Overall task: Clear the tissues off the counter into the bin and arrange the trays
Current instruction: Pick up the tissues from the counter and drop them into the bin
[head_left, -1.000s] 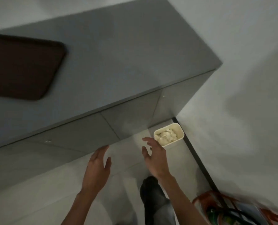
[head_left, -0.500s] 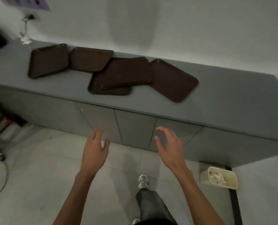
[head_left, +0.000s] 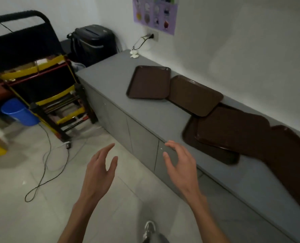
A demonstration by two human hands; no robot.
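A long grey bench (head_left: 145,116) runs along the white wall. A black and yellow cart (head_left: 32,67) stands on the floor past its far end. Five brown trays lie on the bench in a messy row. The far tray (head_left: 149,82) lies flat, with the next tray (head_left: 195,94) just beside it. Then the top tray (head_left: 233,127) lies partly over the bottom tray (head_left: 214,151). The near tray (head_left: 292,158) is at the right edge. The left hand (head_left: 100,172) and right hand (head_left: 182,167) are up in the air in front of the bench, fingers loose and apart, holding nothing. A small white tissue (head_left: 134,54) sits at the far end of the bench, near the wall.
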